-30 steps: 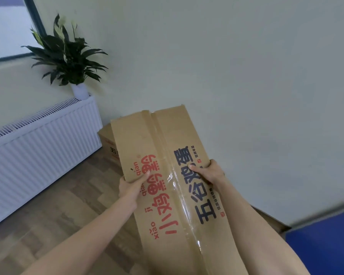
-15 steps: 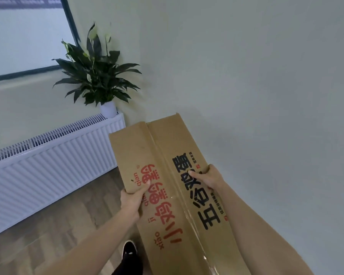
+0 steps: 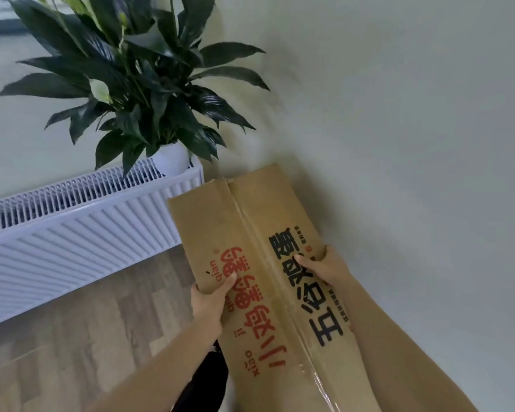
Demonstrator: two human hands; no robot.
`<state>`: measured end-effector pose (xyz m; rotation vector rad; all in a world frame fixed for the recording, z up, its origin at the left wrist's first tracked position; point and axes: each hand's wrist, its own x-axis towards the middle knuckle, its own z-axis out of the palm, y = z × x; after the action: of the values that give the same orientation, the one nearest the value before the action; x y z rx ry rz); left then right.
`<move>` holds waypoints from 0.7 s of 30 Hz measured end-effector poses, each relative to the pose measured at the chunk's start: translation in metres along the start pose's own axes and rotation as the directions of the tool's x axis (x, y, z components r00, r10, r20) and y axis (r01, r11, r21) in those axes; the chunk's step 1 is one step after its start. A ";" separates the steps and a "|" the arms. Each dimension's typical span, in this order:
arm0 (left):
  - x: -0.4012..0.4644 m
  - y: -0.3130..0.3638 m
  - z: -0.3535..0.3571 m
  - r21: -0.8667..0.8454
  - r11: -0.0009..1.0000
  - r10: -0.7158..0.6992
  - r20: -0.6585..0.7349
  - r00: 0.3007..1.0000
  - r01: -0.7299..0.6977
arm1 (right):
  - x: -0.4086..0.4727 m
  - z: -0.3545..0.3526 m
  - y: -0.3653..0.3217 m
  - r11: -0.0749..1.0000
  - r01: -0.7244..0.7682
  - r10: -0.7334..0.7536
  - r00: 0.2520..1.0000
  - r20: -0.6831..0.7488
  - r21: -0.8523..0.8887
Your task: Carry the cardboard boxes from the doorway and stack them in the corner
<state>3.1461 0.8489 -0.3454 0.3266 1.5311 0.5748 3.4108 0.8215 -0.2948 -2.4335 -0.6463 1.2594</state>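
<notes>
A long cardboard box (image 3: 268,281), taped along its centre seam and printed with red and black Chinese characters, is being held out towards a pale wall (image 3: 399,144). The left hand (image 3: 210,301) is gripping its left edge, thumb lying on top. The right hand (image 3: 324,267) is clasping its right edge, fingers curling over the top. Beyond the box, a white radiator (image 3: 81,227) is carrying a potted peace lily (image 3: 137,84) above wooden flooring (image 3: 87,328).
</notes>
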 end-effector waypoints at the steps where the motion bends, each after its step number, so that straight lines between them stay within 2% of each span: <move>1: 0.016 0.006 0.009 -0.010 1.000 -0.010 -0.007 1.000 0.010 | 0.020 0.002 -0.008 1.000 -0.012 0.012 1.000 -0.002 -0.017; 5: 0.060 0.024 0.042 -0.012 0.999 -0.046 -0.044 0.998 0.046 | 0.082 0.001 -0.027 0.997 -0.053 0.055 0.998 0.033 -0.055; 8: 0.088 0.031 0.059 -0.007 0.998 -0.057 -0.075 0.996 0.057 | 0.115 0.005 -0.033 0.998 -0.033 0.034 0.999 0.019 -0.058; 15: 0.123 0.034 0.083 0.018 0.998 -0.056 -0.128 0.990 0.059 | 0.162 0.010 -0.035 0.997 -0.051 0.053 0.997 0.048 -0.052; 21: 0.130 0.037 0.108 0.039 0.998 -0.042 -0.160 0.986 0.049 | 0.182 -0.006 -0.036 0.999 0.012 -0.011 1.000 0.027 -0.043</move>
<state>3.2401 0.9656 -0.4309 0.2829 1.7021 0.5433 3.4998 0.9482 -0.3977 -2.4474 -0.7006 1.2887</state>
